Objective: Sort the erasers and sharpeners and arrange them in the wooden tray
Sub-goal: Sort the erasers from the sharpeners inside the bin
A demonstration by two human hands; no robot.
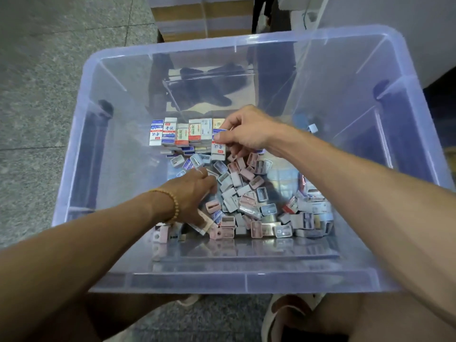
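the right hand point(246, 130) pinched a boxed eraser point(218, 146) between thumb and fingers, standing it at the right end of the row of erasers point(182, 133) lined up near the far wall of the clear plastic bin point(246, 280). the left hand point(191, 193), a bead bracelet point(172, 206) at its wrist, reached down into the loose pile of sharpeners point(246, 196) in the middle of the bin floor; its fingers were curled among the pieces, but whether they had closed on one could not be told. no wooden tray showed anywhere, so the sorting seemed to be going on inside the bin itself.

the erasers looked light and stiff in their paper sleeves, with flat faces that should stack well; a pinch across the two long sides seemed the steady hold. the sharpeners, pink and grey-blue, appeared to be small hard plastic blocks, light and a little slick, likely to slide off one another when the heap was stirred.

more erasers point(313, 206) lay mixed into the pile toward the right wall. the high bin walls and the near rim crowded both forearms. beyond the far wall stood cardboard boxes point(204, 18) on a speckled floor point(49, 70), and a sandalled foot point(283, 314) showed below the near rim.
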